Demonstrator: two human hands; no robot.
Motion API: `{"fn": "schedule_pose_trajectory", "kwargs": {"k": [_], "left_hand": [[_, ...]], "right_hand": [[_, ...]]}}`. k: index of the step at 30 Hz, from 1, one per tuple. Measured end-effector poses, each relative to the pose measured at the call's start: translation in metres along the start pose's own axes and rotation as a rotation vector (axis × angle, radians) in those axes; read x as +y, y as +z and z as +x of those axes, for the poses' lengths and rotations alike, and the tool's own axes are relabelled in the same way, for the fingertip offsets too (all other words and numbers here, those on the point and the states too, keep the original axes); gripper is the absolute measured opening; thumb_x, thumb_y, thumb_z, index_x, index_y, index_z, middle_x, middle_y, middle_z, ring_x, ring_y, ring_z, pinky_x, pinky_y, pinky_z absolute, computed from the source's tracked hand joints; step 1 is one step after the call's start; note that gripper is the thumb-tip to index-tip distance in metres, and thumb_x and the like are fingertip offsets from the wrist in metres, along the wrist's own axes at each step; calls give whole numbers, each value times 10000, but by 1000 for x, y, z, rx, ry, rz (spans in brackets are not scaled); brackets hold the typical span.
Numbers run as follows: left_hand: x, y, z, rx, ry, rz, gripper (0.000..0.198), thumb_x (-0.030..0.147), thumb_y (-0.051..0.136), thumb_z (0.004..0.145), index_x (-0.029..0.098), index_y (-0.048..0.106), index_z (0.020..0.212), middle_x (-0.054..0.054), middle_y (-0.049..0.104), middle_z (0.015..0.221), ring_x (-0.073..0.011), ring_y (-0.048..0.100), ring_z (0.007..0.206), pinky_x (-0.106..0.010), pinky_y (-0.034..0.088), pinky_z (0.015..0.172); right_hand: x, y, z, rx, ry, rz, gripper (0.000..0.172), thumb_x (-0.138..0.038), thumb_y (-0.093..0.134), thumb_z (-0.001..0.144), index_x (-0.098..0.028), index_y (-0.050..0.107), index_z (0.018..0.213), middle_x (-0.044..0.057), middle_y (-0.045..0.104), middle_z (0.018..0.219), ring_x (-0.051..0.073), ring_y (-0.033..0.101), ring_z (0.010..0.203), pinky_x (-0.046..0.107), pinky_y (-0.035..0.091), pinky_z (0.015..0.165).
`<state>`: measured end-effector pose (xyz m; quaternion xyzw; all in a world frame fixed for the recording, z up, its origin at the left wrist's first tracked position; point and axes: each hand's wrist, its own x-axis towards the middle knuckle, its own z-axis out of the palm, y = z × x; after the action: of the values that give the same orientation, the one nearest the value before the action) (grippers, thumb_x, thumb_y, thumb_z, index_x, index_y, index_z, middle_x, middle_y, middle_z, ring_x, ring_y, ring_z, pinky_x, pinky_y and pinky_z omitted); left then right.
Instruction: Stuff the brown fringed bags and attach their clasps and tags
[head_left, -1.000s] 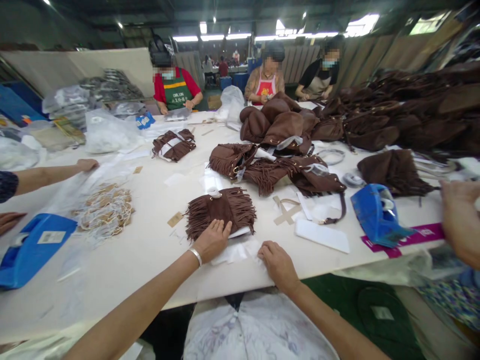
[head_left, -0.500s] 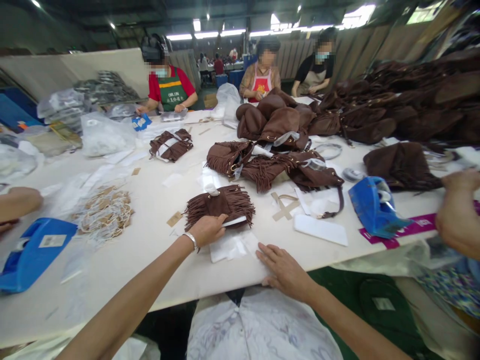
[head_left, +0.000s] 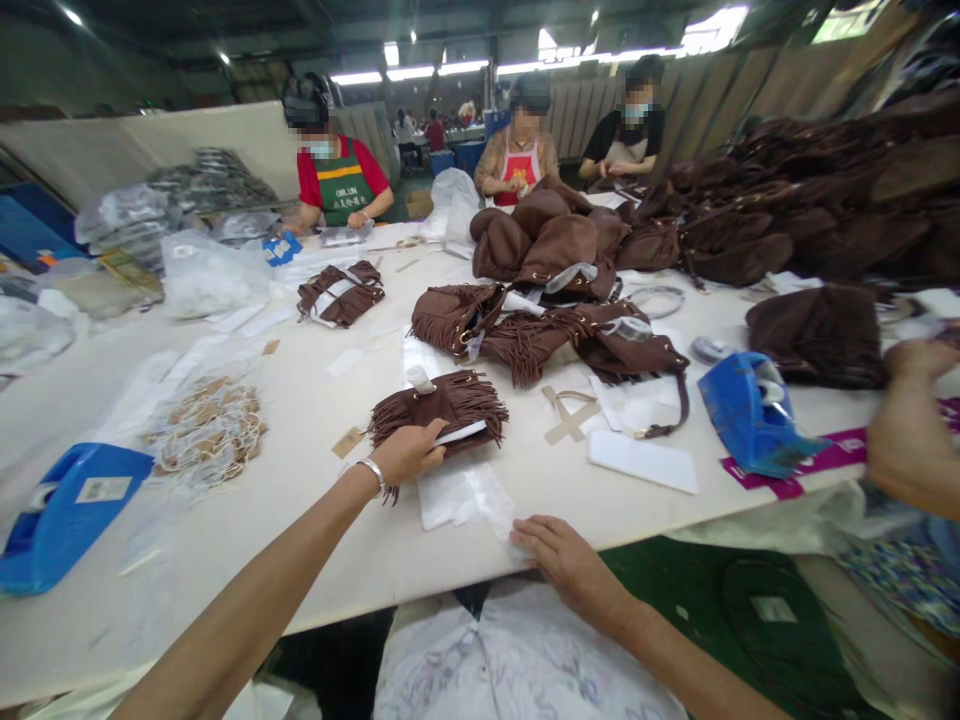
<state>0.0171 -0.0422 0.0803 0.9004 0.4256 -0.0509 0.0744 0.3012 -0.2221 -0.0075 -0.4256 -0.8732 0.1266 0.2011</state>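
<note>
A small brown fringed bag (head_left: 416,408) lies on the table in front of me, with a roll of white padding on top and a white strip along its near side. My left hand (head_left: 409,456) is closed on the bag's near edge, thumb on top; the other fingers are partly hidden. A brown paper tag (head_left: 347,442) lies at its left end. Between my hands a clear plastic bag (head_left: 457,497) lies flat, partly under the brown bag. At the table's front edge my right hand (head_left: 566,565) has its fingertips closed on the plastic's near right corner.
Blue tape dispensers (head_left: 71,510) (head_left: 750,415) stand left and right. Stringed tags (head_left: 206,430) lie in a heap at left. Brown bags (head_left: 570,240) are piled at the back right. A co-worker's arm (head_left: 915,420) reaches in from the right; several people work across the table.
My right hand has shifted slightly toward me, and the plastic's corner has moved with it. My left hand stays on the fringed bag. The co-worker's hand at far left has left the view.
</note>
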Motion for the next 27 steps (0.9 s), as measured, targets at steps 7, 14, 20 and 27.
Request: {"fn": "schedule_pose_trajectory", "kwargs": {"k": [7,14,20,27], "left_hand": [[2,-2,1,-15,-13,-9,357,307,423,922,143,422,1240,-81,700,831,-233,684,785,-288,470,676],[-1,-4,2,-24,-7,-21,361,313,440,924,154,423,1248,-77,702,853,-232,683,809,-290,469,691],[-5,-8,3,-2,20,-24,336,313,434,924,150,439,1217,-92,701,862,-246,684,817,-297,474,690],[-3,-8,1,17,31,-5,316,303,440,917,157,453,1196,-91,705,831,-242,694,777,-291,479,664]], "right_hand": [[5,-24,33,138,218,167,200,-182,446,959,-225,635,1010,41,705,998,178,657,924,298,528,819],[-18,-75,85,288,262,147,209,-316,424,1001,-213,600,1045,13,707,905,99,630,600,216,476,638],[-52,-56,98,112,-65,-109,194,-254,405,1005,-203,578,1076,70,692,1012,169,640,907,285,463,819],[-71,-11,90,-57,-175,-243,190,-364,522,958,-194,522,873,18,625,802,180,575,709,320,394,642]]}}
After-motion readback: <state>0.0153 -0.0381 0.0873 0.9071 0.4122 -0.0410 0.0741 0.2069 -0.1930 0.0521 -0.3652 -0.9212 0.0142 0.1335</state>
